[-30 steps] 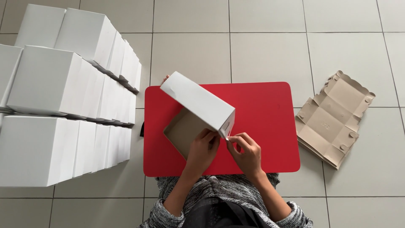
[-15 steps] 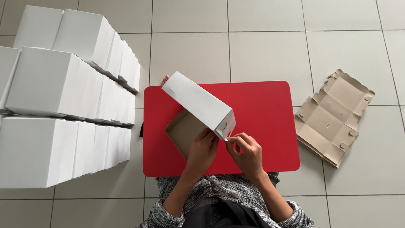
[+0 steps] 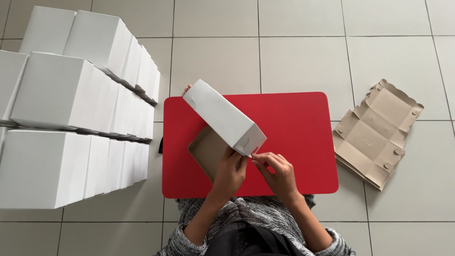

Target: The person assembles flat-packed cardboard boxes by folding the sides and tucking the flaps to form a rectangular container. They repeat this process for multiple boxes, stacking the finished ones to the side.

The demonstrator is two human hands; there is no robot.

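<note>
A white cardboard box (image 3: 222,118) with a brown inside stands tilted on the red table (image 3: 294,128), its open side facing me. My left hand (image 3: 231,173) grips the box's near edge from below. My right hand (image 3: 277,173) pinches a small tab at the box's near right corner, thumb and forefinger together. Both hands touch the same box.
Stacks of folded white boxes (image 3: 71,123) fill the floor at the left. A pile of flat, unfolded brown box blanks (image 3: 374,132) lies on the grey tiles at the right of the table.
The box and both hands stay in nearly the same place. My right fingers have shifted slightly at the corner tab.
</note>
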